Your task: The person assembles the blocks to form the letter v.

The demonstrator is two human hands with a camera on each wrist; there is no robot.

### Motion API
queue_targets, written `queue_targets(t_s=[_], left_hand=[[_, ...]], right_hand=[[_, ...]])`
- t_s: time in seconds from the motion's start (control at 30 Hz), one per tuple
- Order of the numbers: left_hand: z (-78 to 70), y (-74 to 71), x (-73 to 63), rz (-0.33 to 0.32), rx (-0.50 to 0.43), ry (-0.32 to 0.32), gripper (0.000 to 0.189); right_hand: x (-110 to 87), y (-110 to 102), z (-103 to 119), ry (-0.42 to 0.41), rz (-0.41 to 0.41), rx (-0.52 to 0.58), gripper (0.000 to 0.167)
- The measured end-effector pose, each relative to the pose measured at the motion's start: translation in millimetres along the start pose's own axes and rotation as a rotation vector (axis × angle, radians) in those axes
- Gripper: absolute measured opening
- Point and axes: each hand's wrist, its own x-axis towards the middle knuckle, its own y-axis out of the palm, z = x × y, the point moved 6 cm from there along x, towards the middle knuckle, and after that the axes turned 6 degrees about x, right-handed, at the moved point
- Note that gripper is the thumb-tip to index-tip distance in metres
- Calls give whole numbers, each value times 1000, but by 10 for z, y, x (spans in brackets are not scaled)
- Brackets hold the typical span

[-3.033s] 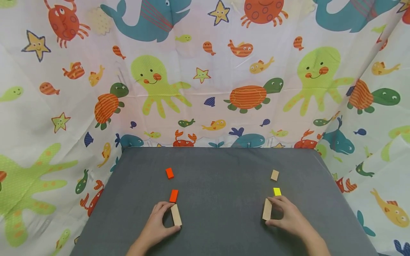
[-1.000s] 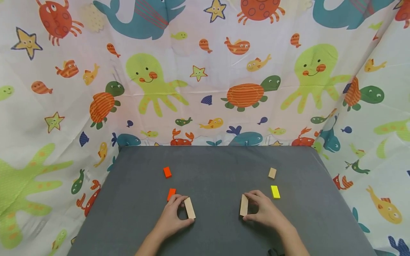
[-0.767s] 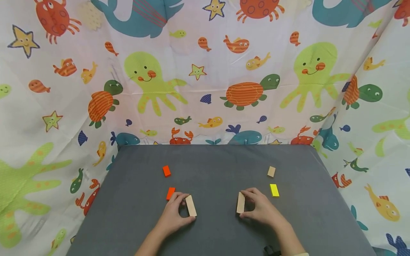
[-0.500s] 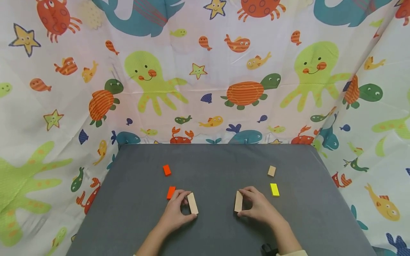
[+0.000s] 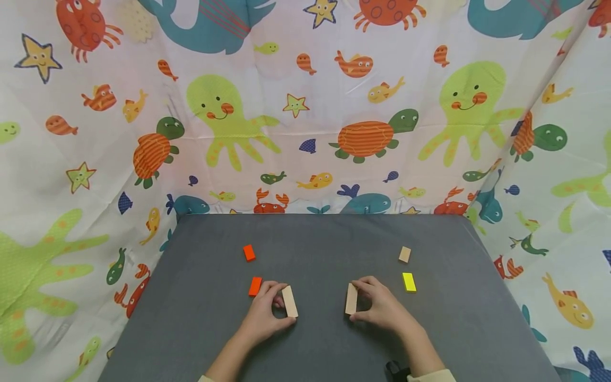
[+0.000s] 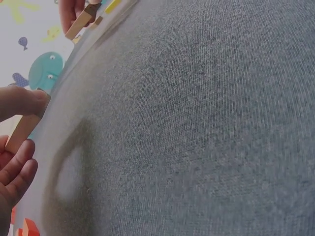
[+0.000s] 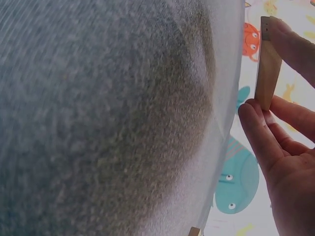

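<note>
In the head view my left hand (image 5: 263,313) pinches a plain wooden block (image 5: 289,302) by its two ends, between thumb and fingers. Opposite it, my right hand (image 5: 380,303) grips a similar wooden block (image 5: 351,299) the same way. The two blocks face each other across a small gap over the middle of the table. In the left wrist view the left block (image 6: 23,129) appears raised, with a shadow on the cloth below. The right wrist view shows the right block (image 7: 268,71) held between thumb and fingertips.
Behind the left hand lie two orange blocks, a nearer one (image 5: 255,286) and a farther one (image 5: 249,253). At right are a yellow block (image 5: 409,282) and a small wooden block (image 5: 404,254). The grey table (image 5: 324,244) ends at a printed curtain (image 5: 315,106).
Both hands have moved inward with their wooden blocks, the left one rightward and the right one leftward, so the gap between the blocks is much narrower. The coloured blocks stay put.
</note>
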Motion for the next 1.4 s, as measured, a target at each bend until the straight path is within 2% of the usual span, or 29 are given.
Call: queue_targets(t_s=[0.33, 0.67, 0.97, 1.2, 1.4], left_hand=[[-65, 105, 87, 32, -18, 11, 77], [-20, 202, 152, 32, -33, -3, 78], [-29, 280, 221, 22, -7, 3, 77], [19, 349, 237, 25, 27, -34, 77], [-53, 382, 241, 8, 80, -15, 76]], right_hand=[[64, 71, 52, -5, -12, 6, 84], [140, 154, 54, 22, -17, 10, 84], [172, 219, 74, 35, -60, -8, 82], [207, 340, 68, 66, -84, -14, 83], [236, 437, 84, 77, -85, -16, 83]])
